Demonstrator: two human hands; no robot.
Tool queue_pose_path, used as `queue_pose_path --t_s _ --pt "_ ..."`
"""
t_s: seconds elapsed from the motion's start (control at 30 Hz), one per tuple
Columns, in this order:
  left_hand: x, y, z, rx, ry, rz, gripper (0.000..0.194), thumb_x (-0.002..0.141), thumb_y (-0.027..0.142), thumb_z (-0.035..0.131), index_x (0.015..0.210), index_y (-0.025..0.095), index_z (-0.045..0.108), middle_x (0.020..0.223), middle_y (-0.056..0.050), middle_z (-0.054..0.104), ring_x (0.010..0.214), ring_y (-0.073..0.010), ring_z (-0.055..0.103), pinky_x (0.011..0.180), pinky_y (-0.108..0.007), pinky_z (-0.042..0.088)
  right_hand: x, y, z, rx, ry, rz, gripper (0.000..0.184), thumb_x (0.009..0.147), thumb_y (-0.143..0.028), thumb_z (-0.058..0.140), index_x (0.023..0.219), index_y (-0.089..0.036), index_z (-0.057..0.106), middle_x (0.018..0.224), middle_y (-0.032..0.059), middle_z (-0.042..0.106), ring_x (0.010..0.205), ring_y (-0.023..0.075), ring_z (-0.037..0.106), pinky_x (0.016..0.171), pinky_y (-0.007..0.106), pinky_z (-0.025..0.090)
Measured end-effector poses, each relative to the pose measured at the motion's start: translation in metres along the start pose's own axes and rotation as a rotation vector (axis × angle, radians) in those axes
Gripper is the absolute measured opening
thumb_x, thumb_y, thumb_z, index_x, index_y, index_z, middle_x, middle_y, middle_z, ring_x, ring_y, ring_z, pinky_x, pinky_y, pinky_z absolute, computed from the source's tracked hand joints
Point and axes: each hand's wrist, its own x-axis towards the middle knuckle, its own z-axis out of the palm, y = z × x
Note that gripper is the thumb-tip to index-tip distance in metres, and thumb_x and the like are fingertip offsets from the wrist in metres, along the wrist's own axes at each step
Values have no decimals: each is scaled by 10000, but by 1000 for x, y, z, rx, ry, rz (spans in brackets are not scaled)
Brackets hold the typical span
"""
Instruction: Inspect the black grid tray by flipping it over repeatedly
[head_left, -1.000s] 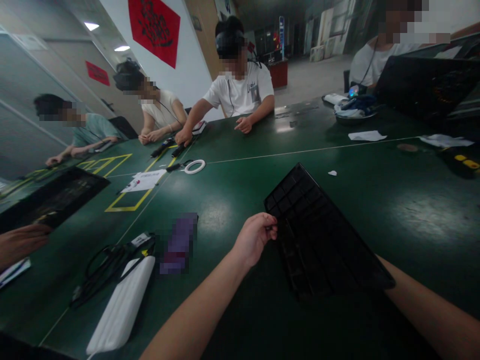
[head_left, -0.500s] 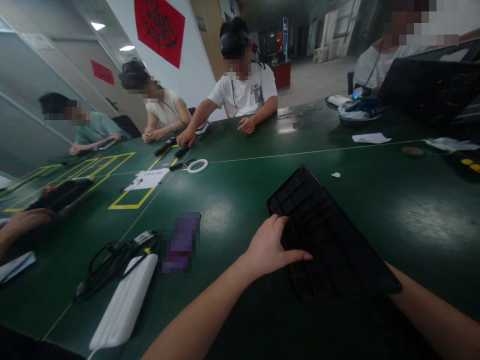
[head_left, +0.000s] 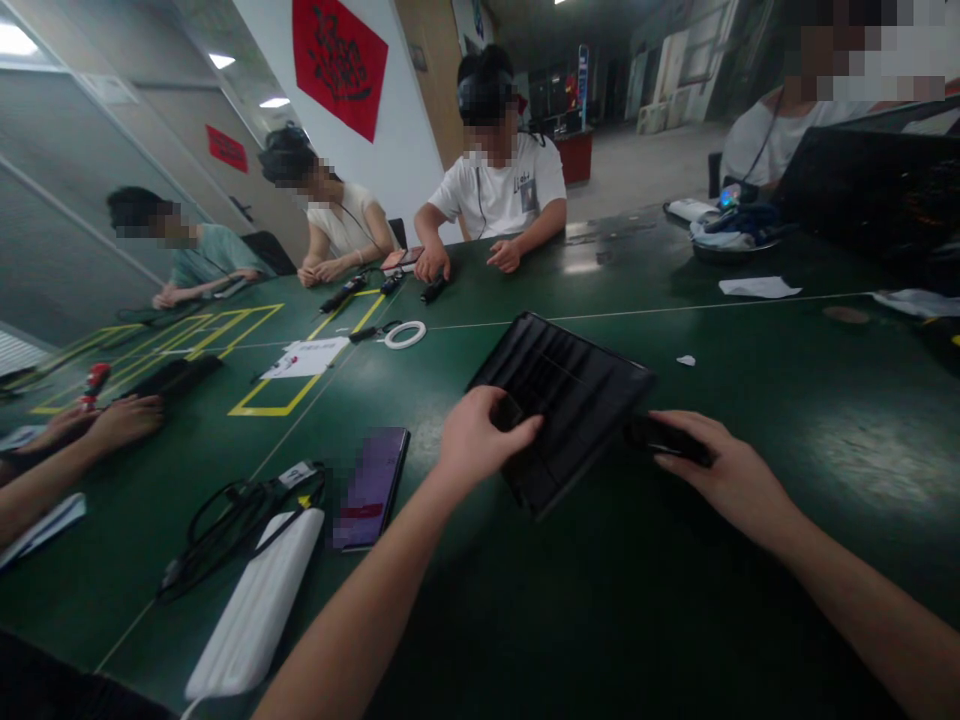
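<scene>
One black divided tray (head_left: 574, 400), tilted, its compartments in view, above or on the green surface (head_left: 862, 430), well in from the far edge; whether its lowest corner touches is unclear. One left hand (head_left: 476, 440), grip partly closed, thumb over the tray's inner side, fingers at its left side; whether a separate small part sits between them cannot be told. One dark oblong piece (head_left: 679, 440), kind uncertain, just beside the tray's right corner; contact cannot be told. One right hand (head_left: 739, 480), grip closed to a pinch, thumb below and fingers above the piece. Step in hand, as judged: tray steadied on the left, piece managed separately on the right. Next move, as judged: calls for a firm left grip, an even tilt, and the right grip guided clear of the tray's rim. Toward the surface's left side: one phone (head_left: 382, 480), one long white block (head_left: 259, 605), one coiled black cable (head_left: 199, 540). Nearer the far edge: one white ring (head_left: 405, 335).
</scene>
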Motion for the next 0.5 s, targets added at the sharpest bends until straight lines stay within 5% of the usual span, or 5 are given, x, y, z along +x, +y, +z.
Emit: queue_pose_path --t_s 0.2,0.33,0.5 --pt "59 -110 -50 399 -35 -417 640 686 715 402 853 141 632 871 -130 659 821 -284 605 602 -308 421 12 17 -19 -123 238 322 652 579 -549 475 1139 -217 517 1126 85 517 1025 304 456 895 529 365" --pt "71 -166 -61 531 -131 -604 734 671 735 374 896 92 646 953 -192 655 886 -333 605 647 -341 447 13 35 -19 -222 235 323 700 560 -566 451 1142 -184 521 1126 96 532 1083 300 444 984 486 312" --pt "72 -193 -54 529 -178 -654 752 650 707 432 919 40 652 997 -235 638 930 -374 591 681 -380 461 11 39 -21 -491 288 158 759 667 -626 310 1184 -96 476 1212 167 450 1190 356 329 998 552 222"
